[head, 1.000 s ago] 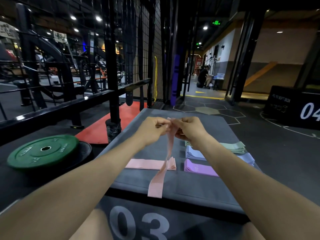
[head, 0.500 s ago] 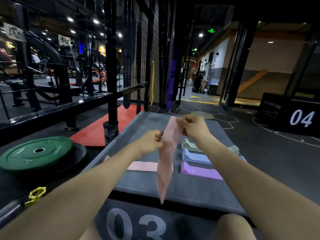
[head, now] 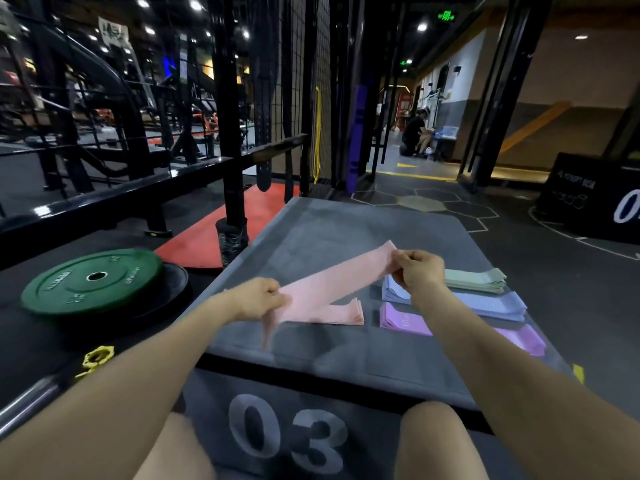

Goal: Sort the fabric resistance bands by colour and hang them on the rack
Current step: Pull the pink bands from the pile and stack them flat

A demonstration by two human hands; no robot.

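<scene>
Both hands, left hand (head: 258, 298) and right hand (head: 417, 270), each pinch one end of a pink resistance band (head: 332, 284) in a closed grip, holding it flat above the pink pile (head: 341, 313), apparently to lay it down matched by colour.

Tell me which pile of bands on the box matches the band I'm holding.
The pink pile, lying under the pink band stretched between your left hand and right hand. The green, blue and purple piles sit further right.

The pink band (head: 332, 284), earlier hanging upright, now stretches slantwise between the parted left hand (head: 258, 299) and right hand (head: 417, 271).
</scene>
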